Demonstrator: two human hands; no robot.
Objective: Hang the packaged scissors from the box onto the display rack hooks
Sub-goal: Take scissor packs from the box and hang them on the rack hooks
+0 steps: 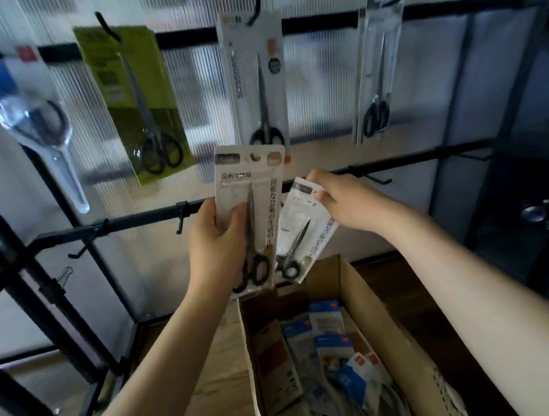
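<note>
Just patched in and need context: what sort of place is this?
Probably a shop display or stockroom: packaged scissors hang from display rack hooks, and a cardboard box of more packs sits below both hands.

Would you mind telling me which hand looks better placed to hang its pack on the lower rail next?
Probably the right hand: it pinches the smaller pack by its top edge, close to the bare hook. The left hand grips the larger pack mid-body.
</note>
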